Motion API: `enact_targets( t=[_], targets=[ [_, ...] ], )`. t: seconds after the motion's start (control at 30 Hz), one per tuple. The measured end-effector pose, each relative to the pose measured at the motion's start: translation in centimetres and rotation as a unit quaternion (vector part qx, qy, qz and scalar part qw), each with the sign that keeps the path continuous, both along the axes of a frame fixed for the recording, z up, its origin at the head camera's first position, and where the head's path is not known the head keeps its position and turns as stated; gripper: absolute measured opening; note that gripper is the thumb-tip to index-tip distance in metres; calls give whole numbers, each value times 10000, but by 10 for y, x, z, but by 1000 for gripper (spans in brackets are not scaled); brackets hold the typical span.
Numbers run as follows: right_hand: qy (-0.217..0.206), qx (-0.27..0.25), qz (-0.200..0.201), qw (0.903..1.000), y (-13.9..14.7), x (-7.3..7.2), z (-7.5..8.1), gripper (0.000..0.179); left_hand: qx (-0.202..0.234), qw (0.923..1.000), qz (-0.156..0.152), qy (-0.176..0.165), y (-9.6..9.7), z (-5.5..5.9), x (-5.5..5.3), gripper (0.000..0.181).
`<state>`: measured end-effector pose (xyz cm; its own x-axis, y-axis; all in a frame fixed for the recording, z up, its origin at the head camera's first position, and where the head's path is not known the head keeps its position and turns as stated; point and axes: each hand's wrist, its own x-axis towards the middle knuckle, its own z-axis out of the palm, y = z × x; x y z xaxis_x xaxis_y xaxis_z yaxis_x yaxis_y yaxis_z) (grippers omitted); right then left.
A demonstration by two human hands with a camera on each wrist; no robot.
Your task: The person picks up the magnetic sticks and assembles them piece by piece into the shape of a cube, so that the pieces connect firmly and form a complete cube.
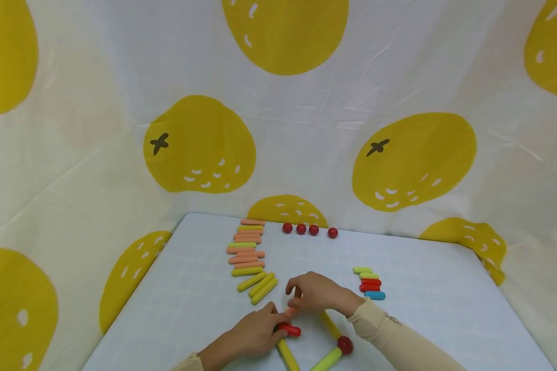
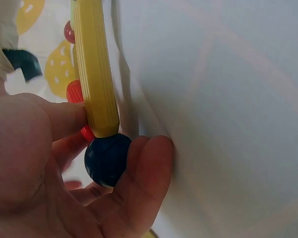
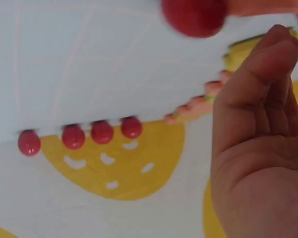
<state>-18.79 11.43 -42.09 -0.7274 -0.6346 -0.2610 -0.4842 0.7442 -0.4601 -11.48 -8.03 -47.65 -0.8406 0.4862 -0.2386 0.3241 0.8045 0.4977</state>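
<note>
My left hand [image 1: 256,331] holds a corner where a yellow stick [image 2: 95,64] meets a dark blue ball [image 2: 107,159]. Its fingers curl round the ball, and the thumb lies against the yellow stick. A short red stick [image 1: 290,330] pokes out between thumb and forefinger. Just above, my right hand [image 1: 316,292] pinches a salmon stick [image 1: 291,312] with bent fingers. In the right wrist view a red ball [image 3: 194,16] sits at the end of the salmon stick. Another red ball [image 1: 345,344] joins a yellow stick [image 1: 330,324] and a lime stick [image 1: 327,359].
Salmon, yellow and lime sticks [image 1: 246,250] lie in a column at the left. Several red balls [image 1: 313,230] line the table's back edge. Short lime, red and blue sticks [image 1: 370,282] are grouped right of my right hand. A fruit-print cloth [image 1: 301,154] hangs behind the white table [image 1: 445,309].
</note>
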Motion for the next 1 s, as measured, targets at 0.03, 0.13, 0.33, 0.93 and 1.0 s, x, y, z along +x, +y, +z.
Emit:
enact_targets(
  t=[0.03, 0.13, 0.33, 0.93, 1.0],
  targets=[
    [-6, -22, 40, 10000, -2, -6, -2, 27, 30, 10000, 5, -1, 1, 0, 0, 26],
    [130, 63, 209, 9997, -10, -22, -10, 33, 151, 9999, -4, -57, 1, 1, 1, 16],
    [394, 316, 370, 9980, -26, -37, -31, 34, 276, 9995, 57, -170, 0, 0, 3, 12],
    [1720, 205, 509, 9836, -12, -49, -42, 18, 903, 9938, 453, -455, -4, -11, -12, 25],
    [1538, 173, 229, 9877, 0, -48, -29, 20, 888, 9939, 492, -431, -5, -12, -15, 27]
  ],
)
